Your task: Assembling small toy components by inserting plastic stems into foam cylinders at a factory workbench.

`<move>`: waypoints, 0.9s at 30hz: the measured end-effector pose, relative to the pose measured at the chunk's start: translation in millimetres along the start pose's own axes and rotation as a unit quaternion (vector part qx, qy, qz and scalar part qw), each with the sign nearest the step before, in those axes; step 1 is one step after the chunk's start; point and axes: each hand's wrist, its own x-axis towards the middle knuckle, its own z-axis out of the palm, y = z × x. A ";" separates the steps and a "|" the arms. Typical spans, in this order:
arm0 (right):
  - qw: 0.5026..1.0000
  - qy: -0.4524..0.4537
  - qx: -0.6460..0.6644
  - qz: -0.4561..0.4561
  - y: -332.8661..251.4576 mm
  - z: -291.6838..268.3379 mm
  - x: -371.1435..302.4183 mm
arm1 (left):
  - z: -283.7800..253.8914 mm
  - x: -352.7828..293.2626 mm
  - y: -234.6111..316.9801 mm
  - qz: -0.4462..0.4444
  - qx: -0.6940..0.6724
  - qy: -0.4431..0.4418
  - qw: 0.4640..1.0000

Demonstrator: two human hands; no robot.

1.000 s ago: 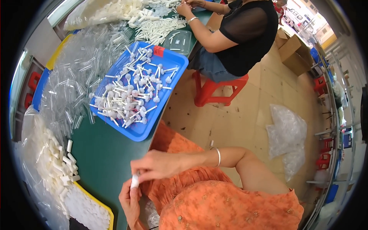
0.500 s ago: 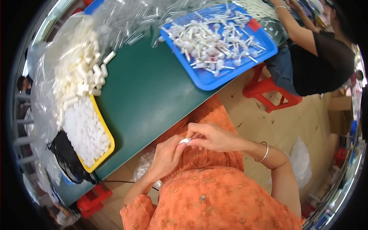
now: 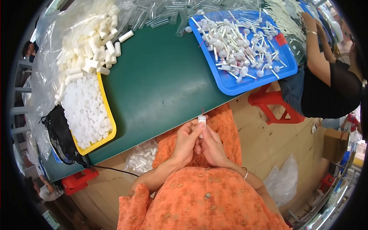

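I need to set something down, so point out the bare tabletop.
Free: the green tabletop between the yellow tray and blue tray, down to the near edge. Crowded: the far side, under clear tubes, and far left, under cream cylinders.

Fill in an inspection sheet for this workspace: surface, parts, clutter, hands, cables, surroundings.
Surface: green tabletop, bare in the middle.
Parts: white cylinder in hand; blue tray of white-stemmed pieces; yellow tray of small white pieces; cream cylinders heaped behind it.
Clutter: clear tubes along the far side; black mesh item beside the yellow tray; clear bag on the floor.
Hands: left hand and right hand both grip the white cylinder.
Cables: black cable hangs off the table edge.
Surroundings: co-worker seated on a red stool.
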 end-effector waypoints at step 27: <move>0.988 -0.063 0.077 0.116 -28.9 -4.9 11.4 | -6.4 7.8 6.4 0.034 -0.101 -0.077 0.991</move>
